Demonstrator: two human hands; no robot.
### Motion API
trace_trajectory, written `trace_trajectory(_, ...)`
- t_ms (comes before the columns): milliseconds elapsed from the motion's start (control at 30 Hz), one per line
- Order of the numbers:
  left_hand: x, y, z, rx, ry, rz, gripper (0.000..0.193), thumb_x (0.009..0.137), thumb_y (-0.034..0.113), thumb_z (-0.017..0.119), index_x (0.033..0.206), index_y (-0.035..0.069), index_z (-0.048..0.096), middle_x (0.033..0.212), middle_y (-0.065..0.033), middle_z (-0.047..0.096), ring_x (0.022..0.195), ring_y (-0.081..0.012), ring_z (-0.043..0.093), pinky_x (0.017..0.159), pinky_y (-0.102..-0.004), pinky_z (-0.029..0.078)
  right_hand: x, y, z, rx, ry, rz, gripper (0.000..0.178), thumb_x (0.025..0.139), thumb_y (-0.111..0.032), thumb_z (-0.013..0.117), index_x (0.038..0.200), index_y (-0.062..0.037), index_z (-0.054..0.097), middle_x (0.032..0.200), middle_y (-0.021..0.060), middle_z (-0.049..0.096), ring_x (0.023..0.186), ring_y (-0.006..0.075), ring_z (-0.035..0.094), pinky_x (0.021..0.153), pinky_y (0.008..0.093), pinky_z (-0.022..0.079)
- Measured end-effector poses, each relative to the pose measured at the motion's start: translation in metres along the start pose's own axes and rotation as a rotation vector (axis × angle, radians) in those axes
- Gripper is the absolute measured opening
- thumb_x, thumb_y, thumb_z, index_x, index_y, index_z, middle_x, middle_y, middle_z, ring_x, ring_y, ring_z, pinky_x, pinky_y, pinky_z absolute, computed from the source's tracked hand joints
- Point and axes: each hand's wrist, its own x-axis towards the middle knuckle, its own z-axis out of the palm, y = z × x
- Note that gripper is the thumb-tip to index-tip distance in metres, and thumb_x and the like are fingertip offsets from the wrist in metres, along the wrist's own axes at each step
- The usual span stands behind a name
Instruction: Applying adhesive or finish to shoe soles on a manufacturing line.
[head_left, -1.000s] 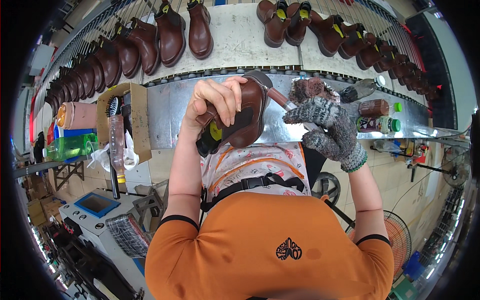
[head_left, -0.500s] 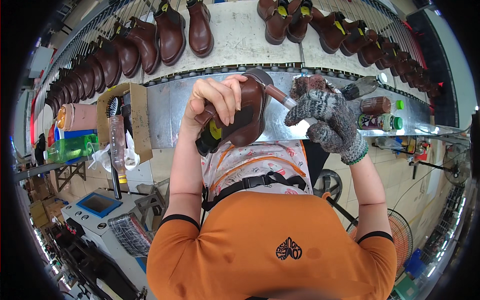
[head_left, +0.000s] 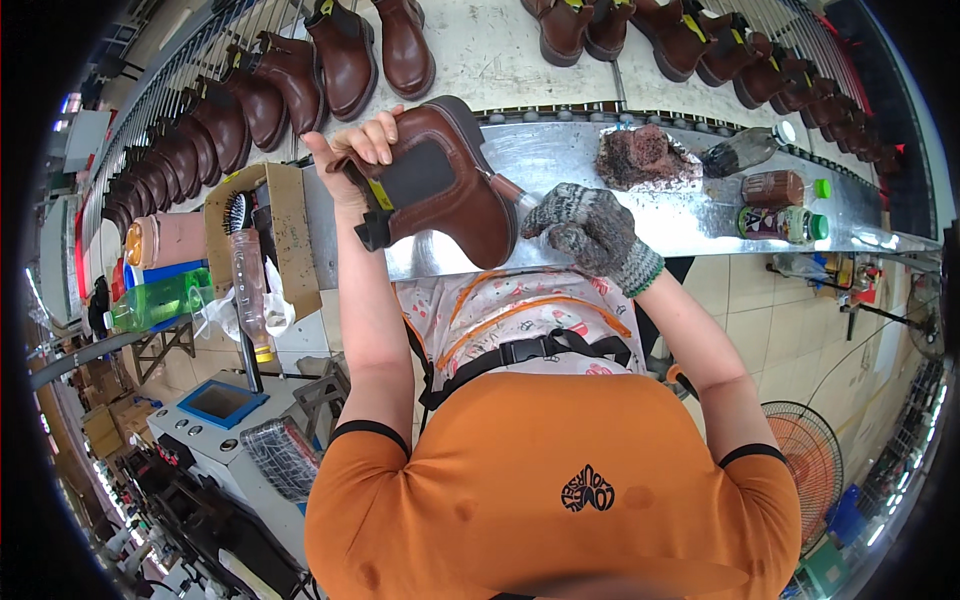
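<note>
My bare left hand grips a brown ankle boot by its upper shaft, over the metal bench. The boot lies tilted on its side, a dark elastic panel facing up and its sole turned to the far right. A knitted grey glove covers my right hand, closed around a slim brush with brown bristles and a pale collar. The bristles meet the boot near the sole edge; exact contact is hard to tell. Right of the glove, a brown-stained sponge rests on crumpled foil.
Rows of brown boots stand on the conveyor beyond the metal bench. At right lie a dark-filled bottle and two green-capped bottles. A cardboard box with brushes and a green bottle are at left.
The boot has turned so its side panel shows more fully, and my left hand has moved left and away. My gloved right hand has shifted left and nearer me, uncovering the sponge.
</note>
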Motion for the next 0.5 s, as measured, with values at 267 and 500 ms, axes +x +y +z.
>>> trace_trajectory(267, -0.008, -0.002, -0.04, 0.059, 0.401, -0.134, 0.077, 0.085, 0.068, 0.03, 0.058, 0.004, 0.063, 0.06, -0.0095, 0.054, 0.075, -0.0238, 0.049, 0.1, -0.0413, 0.033, -0.026, 0.022, 0.017, -0.07, -0.127, 0.08, 0.021, 0.085, -0.022, 0.051, 0.09, -0.0128, 0.068, 0.085, 0.0054, 0.065, 0.077, 0.0242, 0.06, 0.069, 0.0337, 0.047)
trace_trajectory(500, -0.005, -0.005, -0.049, 0.215, 0.679, -0.172, 0.078, 0.087, 0.066, 0.031, 0.058, -0.001, 0.058, 0.063, -0.0161, 0.058, 0.077, -0.0309, 0.056, 0.088, -0.0402, 0.04, -0.046, 0.031, 0.028, 0.129, -0.161, 0.296, 0.024, 0.085, -0.018, 0.045, 0.092, -0.0125, 0.067, 0.089, 0.0068, 0.067, 0.083, 0.0243, 0.064, 0.075, 0.0357, 0.049)
